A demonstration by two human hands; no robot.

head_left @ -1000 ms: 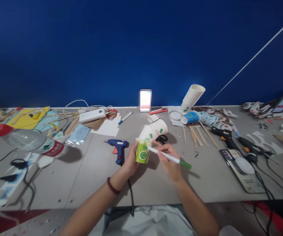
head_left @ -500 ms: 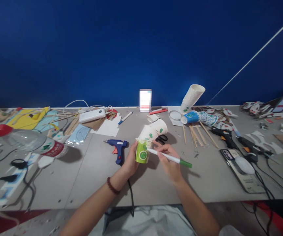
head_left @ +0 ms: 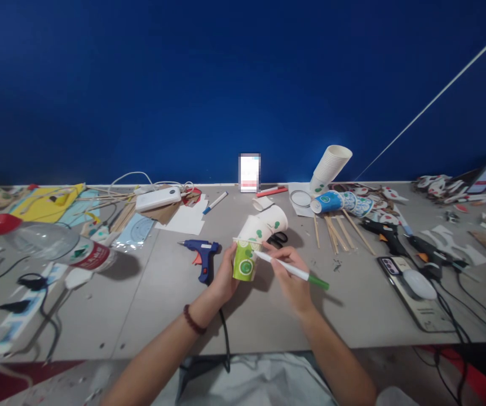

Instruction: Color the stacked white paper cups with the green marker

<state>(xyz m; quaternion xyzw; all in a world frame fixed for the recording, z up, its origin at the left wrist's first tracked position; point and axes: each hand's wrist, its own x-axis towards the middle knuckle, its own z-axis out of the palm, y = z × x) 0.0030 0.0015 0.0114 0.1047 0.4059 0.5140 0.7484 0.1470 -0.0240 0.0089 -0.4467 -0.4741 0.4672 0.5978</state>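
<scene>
My left hand is wrapped round a paper cup, coloured green on its side, at the near end of a bent chain of white paper cups. Between the fingers of my right hand is a white marker pen with a green end pointing away from the cup. Its tip meets the green cup's side near the rim, close to a round green mark. Just left of my left hand lies a blue glue gun. Black scissor handles show behind my right hand.
A plastic bottle lies at left above a power strip. Stacked paper cups lean at the back right near a blue cup and wooden sticks. A phone bearing a white mouse lies at right.
The marker's tip has shifted slightly up and right on the green cup. My left hand and the cups look nearly unmoved.
</scene>
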